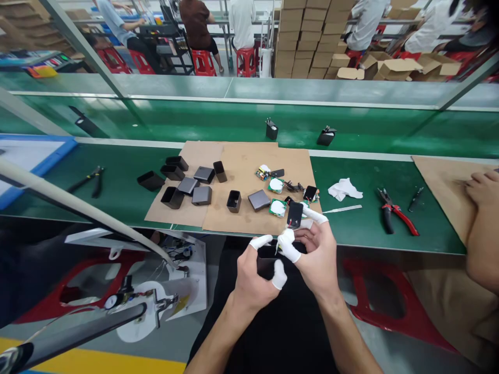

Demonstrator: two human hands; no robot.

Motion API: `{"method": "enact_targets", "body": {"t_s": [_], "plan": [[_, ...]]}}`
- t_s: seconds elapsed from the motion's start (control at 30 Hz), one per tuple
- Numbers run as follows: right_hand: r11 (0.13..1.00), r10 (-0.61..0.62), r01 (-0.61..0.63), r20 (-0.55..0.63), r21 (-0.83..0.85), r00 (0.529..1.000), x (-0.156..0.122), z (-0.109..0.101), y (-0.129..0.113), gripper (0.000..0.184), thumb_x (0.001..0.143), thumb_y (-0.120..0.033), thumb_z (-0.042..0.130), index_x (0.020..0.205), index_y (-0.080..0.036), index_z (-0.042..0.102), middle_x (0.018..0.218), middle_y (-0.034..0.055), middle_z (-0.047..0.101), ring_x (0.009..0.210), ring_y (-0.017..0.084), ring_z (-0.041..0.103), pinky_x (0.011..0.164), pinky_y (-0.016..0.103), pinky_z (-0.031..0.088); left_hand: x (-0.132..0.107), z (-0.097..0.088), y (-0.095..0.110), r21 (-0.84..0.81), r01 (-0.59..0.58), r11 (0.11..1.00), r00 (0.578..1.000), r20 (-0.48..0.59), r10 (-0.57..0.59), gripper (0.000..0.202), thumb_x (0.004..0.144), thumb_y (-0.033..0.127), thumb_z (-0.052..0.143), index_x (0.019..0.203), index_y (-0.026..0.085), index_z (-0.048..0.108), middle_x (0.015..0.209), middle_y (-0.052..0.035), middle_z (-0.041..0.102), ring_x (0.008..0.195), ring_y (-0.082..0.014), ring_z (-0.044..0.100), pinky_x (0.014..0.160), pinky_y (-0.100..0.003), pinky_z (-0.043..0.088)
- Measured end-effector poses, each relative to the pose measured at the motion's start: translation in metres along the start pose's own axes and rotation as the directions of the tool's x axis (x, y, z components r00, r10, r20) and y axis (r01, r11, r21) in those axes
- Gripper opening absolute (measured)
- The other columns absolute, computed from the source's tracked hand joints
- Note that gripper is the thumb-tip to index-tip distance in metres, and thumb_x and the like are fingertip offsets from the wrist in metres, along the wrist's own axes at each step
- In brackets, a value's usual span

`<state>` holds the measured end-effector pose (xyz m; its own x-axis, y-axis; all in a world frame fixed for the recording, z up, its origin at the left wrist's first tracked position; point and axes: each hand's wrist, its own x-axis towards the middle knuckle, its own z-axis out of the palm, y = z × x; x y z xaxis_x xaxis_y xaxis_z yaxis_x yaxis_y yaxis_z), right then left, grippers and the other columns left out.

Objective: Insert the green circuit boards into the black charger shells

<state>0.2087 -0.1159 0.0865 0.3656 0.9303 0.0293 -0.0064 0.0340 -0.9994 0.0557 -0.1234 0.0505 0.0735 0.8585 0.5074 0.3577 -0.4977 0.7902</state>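
My left hand [255, 272], with white finger cots, grips a small black plastic case [267, 262] over my lap. My right hand [315, 254], also in white cots, pinches a flat black part [295, 214] just above that case, thumb pressing down toward the case's open top. Both hands hover in front of the table's near edge. On the brown cardboard sheet [241, 171] lie several black cases [187, 186] at the left and round white-and-green circuit boards [277, 208] with wires at the right.
Black pliers [91, 179] lie left on the green table, a white cloth [345, 189], a metal strip [342, 209] and red-handled pliers [395, 215] lie right. A co-worker's hand [483, 188] rests on another cardboard sheet far right. Two black parts [272, 129] stand behind.
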Motion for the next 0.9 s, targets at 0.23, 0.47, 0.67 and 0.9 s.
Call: {"method": "enact_targets", "body": {"t_s": [0.23,0.47,0.67,0.9], "plan": [[0.982,0.003,0.011,0.073,-0.187,0.997,0.008,0.002,-0.002,0.07,0.074,-0.037,0.097,0.135,-0.027,0.063,0.091,-0.0027,0.068,0.069,0.015,0.063,0.07,0.034,0.061,0.023,-0.006,0.012,-0.236,0.327,0.915,0.943,0.145,-0.3,0.019,0.089,0.021,0.08,0.108,0.02,0.081,0.101,-0.0029,0.084,0.091,-0.02,0.081,0.086,-0.028,0.065],[0.587,-0.615,0.616,0.206,-0.525,0.761,0.007,-0.024,-0.018,0.054,0.085,-0.041,0.094,0.134,-0.034,0.072,0.137,0.0116,0.063,0.125,0.035,0.056,0.107,0.055,0.045,0.026,-0.026,0.019,-0.315,0.442,0.84,0.894,0.232,-0.384,0.012,0.086,0.022,0.085,0.098,0.021,0.082,0.096,-0.001,0.084,0.09,-0.0189,0.08,0.087,-0.026,0.062],[0.466,-0.525,0.732,0.511,-0.497,0.681,0.013,-0.024,-0.033,0.03,0.09,-0.036,0.09,0.117,-0.034,0.078,0.133,0.0073,0.07,0.132,0.037,0.048,0.103,0.052,0.032,0.028,-0.035,0.029,-0.298,0.343,0.891,0.933,0.215,-0.287,0.013,0.078,0.013,0.084,0.086,0.021,0.078,0.08,0.0034,0.072,0.069,-0.0115,0.066,0.063,-0.018,0.051],[0.547,-0.527,0.735,0.518,-0.4,0.674,0.009,-0.019,-0.039,0.006,0.098,-0.028,0.081,0.099,-0.031,0.076,0.122,0.003,0.073,0.128,0.032,0.052,0.103,0.047,0.03,0.028,-0.047,0.039,-0.258,0.298,0.919,0.94,0.246,-0.236,0.008,0.082,0.016,0.083,0.085,0.021,0.078,0.078,0.0018,0.067,0.067,-0.0116,0.061,0.061,-0.02,0.048]]}}
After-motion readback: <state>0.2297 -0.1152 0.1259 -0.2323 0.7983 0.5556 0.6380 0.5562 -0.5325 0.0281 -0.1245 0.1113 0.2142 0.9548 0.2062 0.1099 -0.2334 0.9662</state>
